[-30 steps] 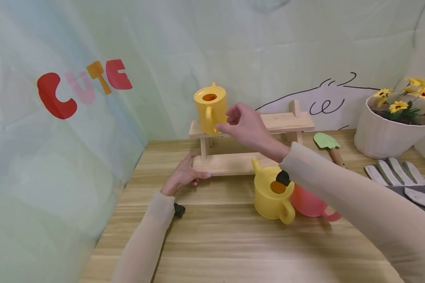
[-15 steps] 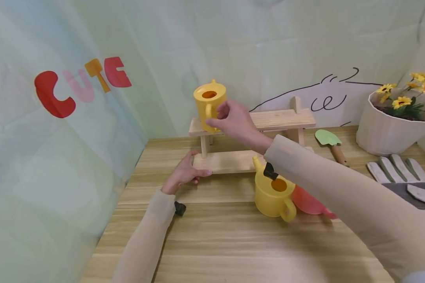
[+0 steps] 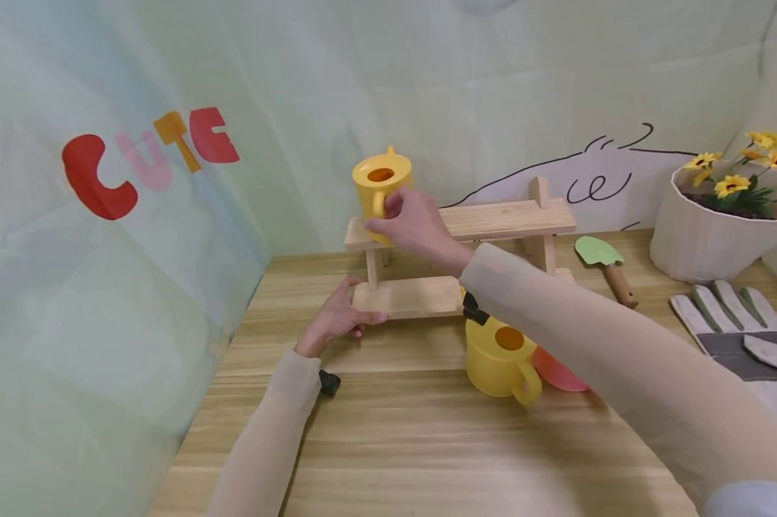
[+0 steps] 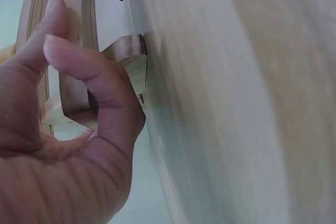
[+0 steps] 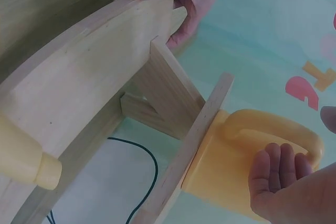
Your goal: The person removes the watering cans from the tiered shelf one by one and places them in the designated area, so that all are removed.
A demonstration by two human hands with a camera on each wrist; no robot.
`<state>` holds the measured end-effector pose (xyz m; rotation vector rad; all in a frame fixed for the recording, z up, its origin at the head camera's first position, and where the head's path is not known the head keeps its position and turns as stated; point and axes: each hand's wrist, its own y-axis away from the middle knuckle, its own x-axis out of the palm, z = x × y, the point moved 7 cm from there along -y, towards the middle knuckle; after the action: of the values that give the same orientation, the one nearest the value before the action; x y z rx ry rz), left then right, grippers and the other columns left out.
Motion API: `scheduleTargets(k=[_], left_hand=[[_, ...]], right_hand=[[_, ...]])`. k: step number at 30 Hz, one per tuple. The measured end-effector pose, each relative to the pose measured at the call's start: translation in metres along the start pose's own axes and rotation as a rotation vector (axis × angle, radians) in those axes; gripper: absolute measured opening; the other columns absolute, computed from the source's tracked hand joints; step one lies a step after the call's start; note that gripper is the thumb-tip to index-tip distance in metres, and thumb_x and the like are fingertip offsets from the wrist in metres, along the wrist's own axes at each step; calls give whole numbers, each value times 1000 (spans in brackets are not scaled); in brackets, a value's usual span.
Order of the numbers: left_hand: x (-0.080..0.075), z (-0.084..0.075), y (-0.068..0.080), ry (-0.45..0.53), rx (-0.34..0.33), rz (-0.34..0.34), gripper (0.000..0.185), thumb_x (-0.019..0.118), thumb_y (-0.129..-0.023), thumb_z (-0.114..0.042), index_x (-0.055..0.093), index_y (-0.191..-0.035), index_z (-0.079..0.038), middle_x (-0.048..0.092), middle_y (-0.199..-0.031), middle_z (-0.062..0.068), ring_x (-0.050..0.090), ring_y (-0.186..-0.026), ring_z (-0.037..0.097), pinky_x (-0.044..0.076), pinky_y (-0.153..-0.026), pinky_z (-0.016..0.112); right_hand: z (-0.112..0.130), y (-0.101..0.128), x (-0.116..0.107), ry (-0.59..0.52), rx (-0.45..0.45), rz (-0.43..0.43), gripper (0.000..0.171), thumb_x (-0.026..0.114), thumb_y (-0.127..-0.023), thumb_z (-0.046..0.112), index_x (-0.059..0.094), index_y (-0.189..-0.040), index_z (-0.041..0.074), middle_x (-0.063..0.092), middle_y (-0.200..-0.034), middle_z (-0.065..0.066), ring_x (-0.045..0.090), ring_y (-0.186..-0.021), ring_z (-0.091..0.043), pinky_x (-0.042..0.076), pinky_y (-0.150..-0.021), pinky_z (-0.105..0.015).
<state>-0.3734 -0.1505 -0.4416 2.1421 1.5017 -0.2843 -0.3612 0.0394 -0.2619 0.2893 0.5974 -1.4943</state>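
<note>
A yellow watering can [image 3: 370, 178] sits upright on the left end of the upper board of a two-tier wooden shelf [image 3: 505, 217]. My right hand [image 3: 414, 226] is at its handle [image 5: 273, 121]. In the right wrist view, the fingers lie by the can's side while the thumb stands apart from the handle; contact is hard to tell. My left hand [image 3: 338, 316] grips the left end of the lower board [image 4: 79, 90], thumb at its front edge. In front of the shelf, a second yellow watering can [image 3: 495, 366] stands on the table, partly covering a pink one [image 3: 559, 372].
A small trowel [image 3: 608, 269] with a green blade lies right of the shelf. Work gloves [image 3: 737, 337] rest beside it, before a white pot [image 3: 705, 237] of yellow flowers. Fabric backdrops [image 3: 311, 86] rise behind and left of the wooden table [image 3: 363, 445].
My right hand has moved left, closer around the handle of the can on the shelf. Its sleeve now covers more of the lower cans. My left hand has stayed in place.
</note>
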Motion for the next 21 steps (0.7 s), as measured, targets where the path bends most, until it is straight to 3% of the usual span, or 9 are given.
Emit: scheduleTargets(k=[4, 12, 21], left_hand=[[0, 0, 0, 6, -4, 2, 108, 92, -91, -22, 20, -171, -13, 54, -73, -1, 52, -54, 8, 51, -55, 21], [0, 0, 0, 9, -1, 8, 109, 92, -91, -23, 19, -172, -12, 54, -69, -2, 52, -53, 8, 51, -56, 22], [0, 0, 0, 18, -6, 16, 110, 92, -91, -22, 19, -172, -12, 56, -69, -3, 52, -53, 8, 51, -55, 21]], right_hand=[[1, -3, 6, 13, 4, -8, 36, 83, -98, 28, 72, -116, 0, 73, -112, -11, 63, -99, -22, 52, -84, -30], [1, -4, 15, -32, 11, -10, 24, 78, -100, 26, 69, -97, 4, 63, -85, -3, 57, -78, -16, 46, -66, -24], [-2, -6, 19, -67, 26, -37, 22, 69, -106, 22, 70, -94, 4, 58, -78, -1, 54, -72, -15, 44, -62, -23]])
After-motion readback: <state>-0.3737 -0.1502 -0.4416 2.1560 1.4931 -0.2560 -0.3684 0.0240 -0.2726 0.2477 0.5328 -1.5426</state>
